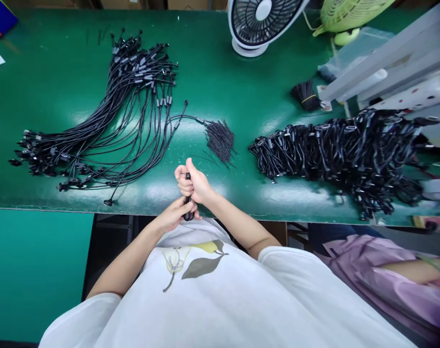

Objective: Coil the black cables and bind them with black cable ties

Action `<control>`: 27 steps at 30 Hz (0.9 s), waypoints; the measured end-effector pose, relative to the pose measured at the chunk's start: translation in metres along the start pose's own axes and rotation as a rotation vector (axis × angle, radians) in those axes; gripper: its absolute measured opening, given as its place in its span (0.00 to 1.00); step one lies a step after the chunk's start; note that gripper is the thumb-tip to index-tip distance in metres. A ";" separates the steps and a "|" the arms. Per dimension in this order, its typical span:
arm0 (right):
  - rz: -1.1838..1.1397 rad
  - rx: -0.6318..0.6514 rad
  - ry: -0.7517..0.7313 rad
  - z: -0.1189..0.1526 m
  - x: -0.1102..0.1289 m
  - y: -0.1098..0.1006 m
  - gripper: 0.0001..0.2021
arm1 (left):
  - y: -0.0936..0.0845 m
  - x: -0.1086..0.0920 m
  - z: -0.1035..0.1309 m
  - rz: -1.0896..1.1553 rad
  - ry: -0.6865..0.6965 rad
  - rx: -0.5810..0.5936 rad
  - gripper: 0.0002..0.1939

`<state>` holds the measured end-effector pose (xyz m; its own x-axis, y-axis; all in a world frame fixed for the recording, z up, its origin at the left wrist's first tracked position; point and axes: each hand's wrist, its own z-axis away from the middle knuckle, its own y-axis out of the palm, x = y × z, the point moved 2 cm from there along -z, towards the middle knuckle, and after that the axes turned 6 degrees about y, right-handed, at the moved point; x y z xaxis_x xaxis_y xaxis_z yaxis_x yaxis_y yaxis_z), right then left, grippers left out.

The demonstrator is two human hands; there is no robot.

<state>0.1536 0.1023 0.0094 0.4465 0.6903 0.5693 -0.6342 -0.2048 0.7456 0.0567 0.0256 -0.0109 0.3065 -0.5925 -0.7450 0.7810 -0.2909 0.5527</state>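
Note:
Close to my body, at the table's front edge, both hands grip one folded black cable point(187, 199). My left hand point(174, 212) is closed around its lower end, where a loop shows below the fingers. My right hand point(196, 183) is wrapped round the upper part, thumb pointing up. Just beyond lies a pile of short black twist ties point(220, 141). On the left a large spread of loose, uncoiled black cables point(96, 121) with connectors covers the table. To the right a long heap of folded black cables point(324, 150) lies packed together.
On the green table point(212, 72) stand a white fan point(263, 24) and a green fan point(350, 14). A banded bundle of black ties point(306, 96) lies near a grey metal frame point(390, 53). At the right sits a co-worker in a pink garment point(379, 280).

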 end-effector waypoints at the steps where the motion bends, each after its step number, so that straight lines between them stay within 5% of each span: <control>1: -0.007 0.032 0.017 0.001 0.002 0.000 0.28 | 0.002 0.000 0.001 0.110 -0.032 -0.008 0.19; 14: -0.005 0.150 0.068 0.016 0.019 0.000 0.29 | 0.024 -0.004 -0.001 0.516 -0.170 0.058 0.17; 20: 0.071 0.014 -0.063 0.012 0.018 -0.013 0.27 | 0.026 -0.007 -0.016 0.384 -0.073 -0.093 0.11; 27: -0.043 -0.100 -0.093 0.013 0.012 -0.018 0.27 | 0.015 -0.005 -0.020 0.203 -0.080 -0.140 0.16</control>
<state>0.1783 0.1057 0.0073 0.5280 0.6290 0.5705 -0.6709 -0.1030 0.7344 0.0780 0.0390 -0.0067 0.4246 -0.6875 -0.5891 0.7774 -0.0567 0.6265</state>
